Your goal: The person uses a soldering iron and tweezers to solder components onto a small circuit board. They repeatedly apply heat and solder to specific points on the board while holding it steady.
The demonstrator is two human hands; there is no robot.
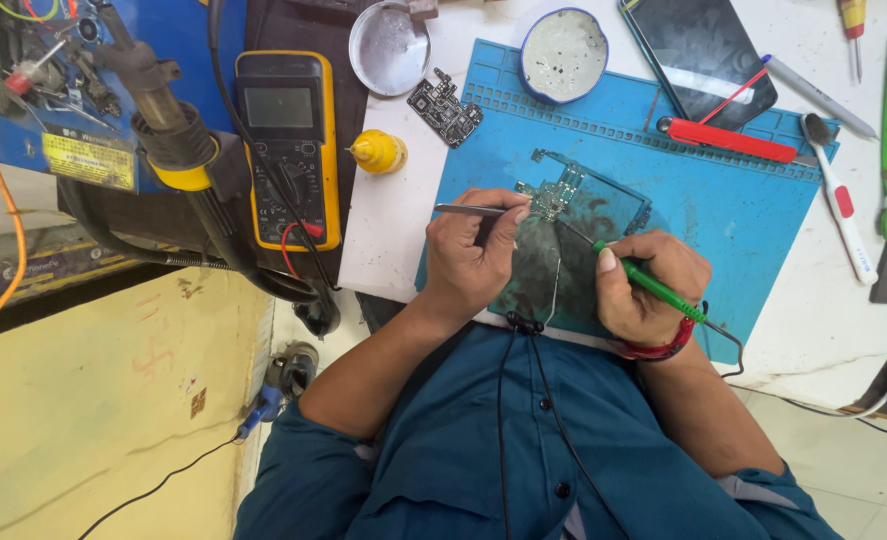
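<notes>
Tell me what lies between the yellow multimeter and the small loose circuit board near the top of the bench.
In the head view, a small yellow bottle lies on the white surface between the yellow multimeter and the loose circuit board; nothing else shows there.

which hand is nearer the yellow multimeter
Left. The left hand, holding tweezers, sits just right of the yellow multimeter; the right hand, gripping a green-handled tool, is farther right.

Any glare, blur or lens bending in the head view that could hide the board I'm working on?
Head view: even light, soft shadows under the left hand and right hand; the circuit board is sharp; mild glare on the phone screen and metal dish; edges bend slightly from the wide lens.
</notes>
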